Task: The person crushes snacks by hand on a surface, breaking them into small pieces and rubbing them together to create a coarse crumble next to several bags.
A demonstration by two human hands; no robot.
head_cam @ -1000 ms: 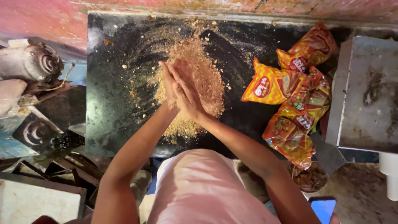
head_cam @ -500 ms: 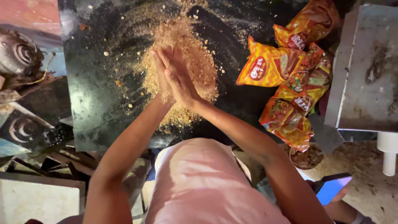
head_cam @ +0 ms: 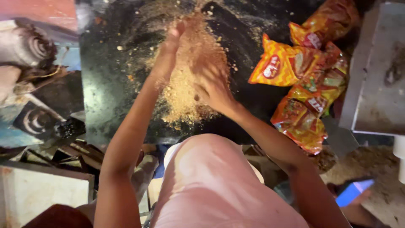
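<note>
Hands parted since earlier, no longer pressed | left hand [head_cam: 168, 50] and right hand [head_cam: 213, 84] spread, flanking crumb pile [head_cam: 190, 71] | pile runs lengthwise away on counter [head_cam: 105, 84] | right nearer

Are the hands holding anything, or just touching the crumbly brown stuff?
Nothing is gripped. The left hand lies open along the left side of the brown crumb pile, and the blurred right hand rests on its right side. Whether crumbs sit in the palms cannot be told.

slab [head_cam: 109, 93]: glossy black stone | crumbs [head_cam: 190, 80]: coarse, matt | packets [head_cam: 295, 67]: shiny plastic
</note>
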